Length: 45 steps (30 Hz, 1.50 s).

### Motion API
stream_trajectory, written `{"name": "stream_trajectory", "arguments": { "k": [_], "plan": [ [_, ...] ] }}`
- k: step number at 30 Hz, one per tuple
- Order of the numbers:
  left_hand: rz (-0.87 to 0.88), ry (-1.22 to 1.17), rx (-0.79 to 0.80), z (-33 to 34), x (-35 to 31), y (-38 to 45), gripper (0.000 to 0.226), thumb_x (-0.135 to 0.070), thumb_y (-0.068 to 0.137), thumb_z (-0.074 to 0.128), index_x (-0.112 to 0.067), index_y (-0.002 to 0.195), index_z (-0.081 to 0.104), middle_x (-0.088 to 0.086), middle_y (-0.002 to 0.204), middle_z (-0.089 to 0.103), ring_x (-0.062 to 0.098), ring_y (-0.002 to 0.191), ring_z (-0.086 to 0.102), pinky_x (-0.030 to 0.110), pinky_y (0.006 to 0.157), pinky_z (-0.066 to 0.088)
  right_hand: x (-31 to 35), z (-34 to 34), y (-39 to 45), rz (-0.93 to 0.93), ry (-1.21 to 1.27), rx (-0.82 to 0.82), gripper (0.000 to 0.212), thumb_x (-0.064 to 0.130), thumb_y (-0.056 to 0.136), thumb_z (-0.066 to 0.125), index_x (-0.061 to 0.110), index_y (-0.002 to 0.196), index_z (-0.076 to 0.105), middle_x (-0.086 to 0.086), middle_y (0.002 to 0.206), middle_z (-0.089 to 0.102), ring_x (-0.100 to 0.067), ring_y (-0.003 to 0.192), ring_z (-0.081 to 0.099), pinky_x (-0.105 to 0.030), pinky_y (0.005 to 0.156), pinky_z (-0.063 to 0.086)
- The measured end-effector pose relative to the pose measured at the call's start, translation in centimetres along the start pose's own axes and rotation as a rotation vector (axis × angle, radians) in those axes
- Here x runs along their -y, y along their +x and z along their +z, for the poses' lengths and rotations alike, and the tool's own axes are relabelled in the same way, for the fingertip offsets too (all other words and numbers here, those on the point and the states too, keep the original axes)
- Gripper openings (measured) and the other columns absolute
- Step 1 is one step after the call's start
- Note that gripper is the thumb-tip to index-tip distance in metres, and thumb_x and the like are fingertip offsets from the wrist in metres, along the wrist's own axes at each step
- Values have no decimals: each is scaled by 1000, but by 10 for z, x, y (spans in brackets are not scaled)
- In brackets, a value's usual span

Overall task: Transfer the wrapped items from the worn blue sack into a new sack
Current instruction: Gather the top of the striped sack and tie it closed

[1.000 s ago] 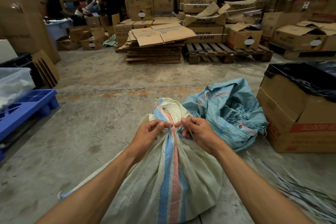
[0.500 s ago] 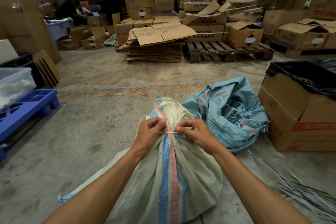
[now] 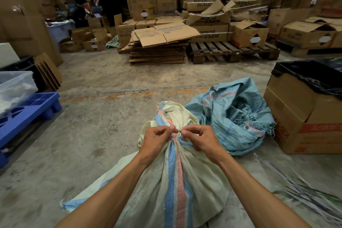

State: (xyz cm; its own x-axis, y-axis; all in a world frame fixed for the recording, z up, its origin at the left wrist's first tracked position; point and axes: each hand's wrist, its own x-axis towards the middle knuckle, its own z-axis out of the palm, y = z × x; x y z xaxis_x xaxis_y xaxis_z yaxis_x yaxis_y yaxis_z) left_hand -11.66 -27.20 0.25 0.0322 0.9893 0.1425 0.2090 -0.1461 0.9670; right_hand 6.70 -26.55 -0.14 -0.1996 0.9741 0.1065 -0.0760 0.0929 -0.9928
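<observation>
Crouched over the concrete floor (image 3: 96, 135), a person pinches a thin tie (image 3: 176, 138) at the gathered neck of the cream sack (image 3: 177, 181), left hand (image 3: 157, 139) and right hand (image 3: 200, 139) each with grip clamped on it; the worn blue sack (image 3: 231, 116) lies crumpled just beside, touching a cardboard box (image 3: 303, 116).

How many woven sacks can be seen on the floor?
2: the pale sack in the near middle, its neck gathered, and the worn blue sack crumpled right behind it. Others may be hidden among the boxes.
</observation>
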Motion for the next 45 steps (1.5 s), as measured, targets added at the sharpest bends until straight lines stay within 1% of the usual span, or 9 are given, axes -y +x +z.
{"name": "stream_trajectory", "arguments": {
  "k": [5, 9, 15, 22, 25, 29, 37, 41, 45],
  "plan": [
    [45, 49, 74, -1, 4, -1, 21, -18, 98, 56, -20, 105, 75, -7, 99, 75, 2, 97, 68, 13, 82, 50, -3, 2, -1, 41, 21, 68, 22, 30, 76, 79, 18, 95, 78, -1, 88, 75, -13, 44, 26, -22, 42, 24],
    [65, 156, 74, -3, 9, 1, 21, -9, 95, 57, -17, 104, 75, -7, 99, 74, 3, 97, 67, 21, 88, 52, -5, 1, -1, 81, -8, 64, 23, 27, 75, 82, 18, 95, 78, 1, 83, 72, -14, 48, 27, -23, 43, 25],
    [19, 155, -10, -1, 14, 4, 7, -13, 88, 68, -12, 91, 62, 3, 87, 72, 15, 86, 70, 37, 84, 57, -8, 0, -1, 93, -25, 95, 16, 18, 78, 80, 16, 93, 78, 1, 80, 72, -9, 45, 32, -20, 43, 28],
    [79, 225, -18, 2, 12, 1, 17, -11, 87, 69, -12, 98, 56, 0, 81, 71, 8, 79, 68, 19, 71, 51, -12, -2, 4, 81, -14, 80, 25, 23, 75, 83, 16, 95, 70, -11, 83, 73, -10, 40, 27, -19, 41, 23],
    [189, 313, 1, 4, 12, 0, 19, -7, 88, 65, -13, 96, 48, 0, 79, 65, 11, 78, 65, 29, 70, 53, -10, -4, 7, 131, -4, 125, 31, 16, 81, 78, 15, 108, 63, -6, 74, 71, -9, 39, 23, -18, 39, 20],
    [302, 465, 53, 3, 14, 1, 21, -6, 89, 60, -18, 91, 43, 1, 77, 58, 18, 73, 59, 43, 67, 50, -7, -3, 8, 173, -47, 160, 32, 13, 85, 74, 14, 116, 68, 6, 58, 63, -9, 41, 24, -22, 41, 18],
    [387, 617, 89, 4, 14, 3, 15, -14, 88, 56, -20, 90, 42, -1, 77, 59, 22, 72, 55, 49, 64, 47, -9, 0, 10, 229, -47, 49, 11, 13, 81, 78, 8, 89, 74, -2, 63, 67, -9, 39, 29, -23, 41, 21],
    [371, 623, 28, 6, 18, 0, 24, -18, 88, 64, -24, 90, 41, -8, 82, 58, 16, 76, 58, 44, 67, 50, -12, 3, 12, 215, -6, -114, 17, 15, 78, 81, 4, 84, 71, -8, 68, 68, -11, 37, 35, -21, 39, 27],
    [389, 659, -19, 7, 17, -2, 26, -18, 89, 65, -24, 91, 40, -8, 81, 60, 12, 72, 59, 39, 63, 52, -16, 10, 12, 74, -86, -206, 19, 12, 78, 81, 1, 80, 66, -7, 64, 67, -12, 40, 48, -22, 40, 39]
  ]
}}
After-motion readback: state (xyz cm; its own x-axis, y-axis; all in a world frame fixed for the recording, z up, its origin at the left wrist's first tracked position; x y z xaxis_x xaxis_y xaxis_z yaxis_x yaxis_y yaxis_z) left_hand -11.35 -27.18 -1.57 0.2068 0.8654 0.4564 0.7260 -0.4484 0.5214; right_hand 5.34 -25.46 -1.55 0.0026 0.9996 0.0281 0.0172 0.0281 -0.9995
